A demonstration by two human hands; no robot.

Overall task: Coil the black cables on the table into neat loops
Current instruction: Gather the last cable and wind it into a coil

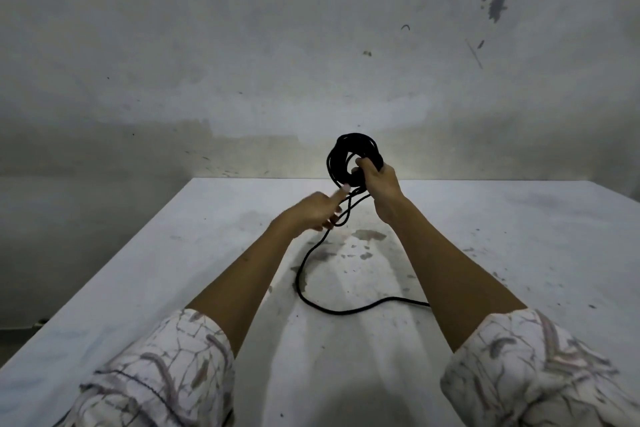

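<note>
Worn on the head, looking forward and down along both forearms, close over the near edge of the table (519, 253), wide-angled, taking in the far wall (242, 45) beyond.

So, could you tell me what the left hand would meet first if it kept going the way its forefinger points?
Probably the coil of black cable held up by the right hand. The left hand points up and right toward the coil's lower edge, with only loose strands between; depth is unclear from this one view.
</note>
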